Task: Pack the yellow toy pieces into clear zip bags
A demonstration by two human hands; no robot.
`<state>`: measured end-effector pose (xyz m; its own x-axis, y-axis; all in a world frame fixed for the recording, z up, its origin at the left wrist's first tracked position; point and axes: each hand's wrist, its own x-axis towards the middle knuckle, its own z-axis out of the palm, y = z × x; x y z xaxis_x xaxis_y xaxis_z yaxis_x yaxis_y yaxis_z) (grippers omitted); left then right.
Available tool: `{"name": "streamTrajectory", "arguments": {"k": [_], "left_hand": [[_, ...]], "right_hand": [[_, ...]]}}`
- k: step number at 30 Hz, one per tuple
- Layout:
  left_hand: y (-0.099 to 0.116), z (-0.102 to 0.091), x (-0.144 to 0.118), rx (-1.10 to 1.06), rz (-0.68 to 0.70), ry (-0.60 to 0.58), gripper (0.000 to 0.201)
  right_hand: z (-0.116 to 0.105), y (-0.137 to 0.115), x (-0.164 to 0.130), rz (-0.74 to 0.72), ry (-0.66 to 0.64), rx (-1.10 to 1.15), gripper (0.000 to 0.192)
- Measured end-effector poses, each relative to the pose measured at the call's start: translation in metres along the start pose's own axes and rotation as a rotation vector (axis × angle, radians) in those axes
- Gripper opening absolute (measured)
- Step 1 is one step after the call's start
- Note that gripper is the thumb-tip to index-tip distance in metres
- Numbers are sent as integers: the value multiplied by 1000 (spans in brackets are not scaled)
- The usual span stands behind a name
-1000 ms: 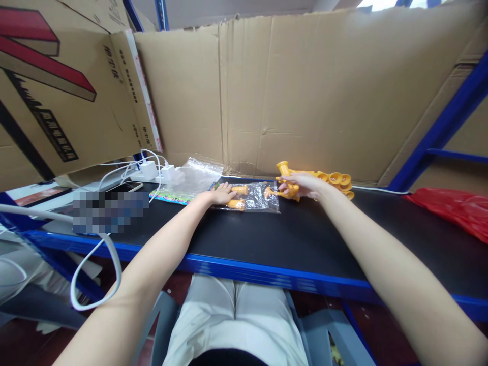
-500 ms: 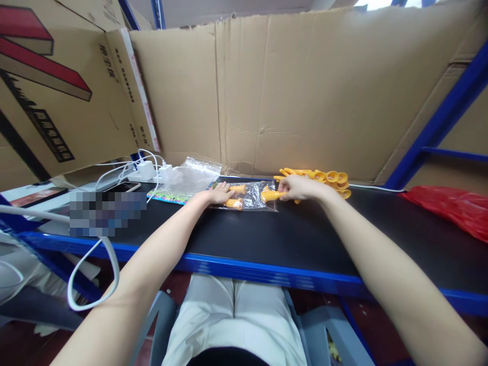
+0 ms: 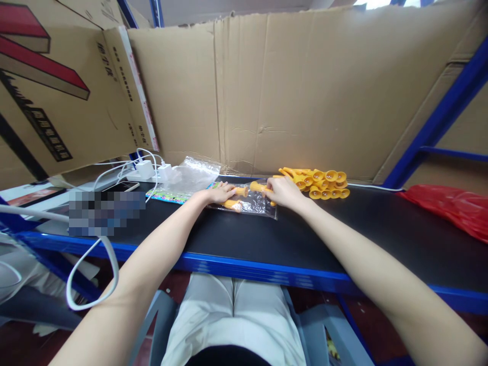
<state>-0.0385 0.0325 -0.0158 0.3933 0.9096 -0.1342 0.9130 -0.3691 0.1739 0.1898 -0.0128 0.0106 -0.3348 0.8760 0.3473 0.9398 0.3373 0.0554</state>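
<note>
A black counter [image 3: 343, 229] with a blue front edge runs along a wall of flattened brown cardboard [image 3: 305, 86]. On it, straight ahead of the seated person, lies a clear plastic bag [image 3: 249, 203] holding small orange plastic pieces [image 3: 232, 204]. The left hand [image 3: 218, 193] lies flat on the bag's left end, fingers together, pressing it down. The right hand [image 3: 281, 193] pinches one more orange piece [image 3: 259, 187] at the bag's mouth; half a second ago that piece was further right, just outside the bag. Just beyond the right hand sits a heap of orange cup-ended pieces [image 3: 324, 183], now uncovered. To the left lie a strip of colourful printed card [image 3: 171, 195], crumpled clear plastic [image 3: 192, 174], white chargers with cables [image 3: 147, 169] and a phone [image 3: 121, 186]. Far right rests a red plastic bag [image 3: 453, 208].
</note>
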Motion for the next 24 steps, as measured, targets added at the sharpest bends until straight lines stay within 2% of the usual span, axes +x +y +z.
{"name": "streamTrajectory", "arguments": {"k": [7, 17, 24], "left_hand": [[-1, -3, -3, -8, 15, -18, 68], [-3, -5, -4, -48, 37, -37, 68], [2, -6, -8, -74, 43, -50, 68]], "right_hand": [[10, -5, -1, 35, 36, -36, 21], [11, -7, -1, 114, 24, 61, 20], [21, -4, 3, 19, 19, 162, 16]]}}
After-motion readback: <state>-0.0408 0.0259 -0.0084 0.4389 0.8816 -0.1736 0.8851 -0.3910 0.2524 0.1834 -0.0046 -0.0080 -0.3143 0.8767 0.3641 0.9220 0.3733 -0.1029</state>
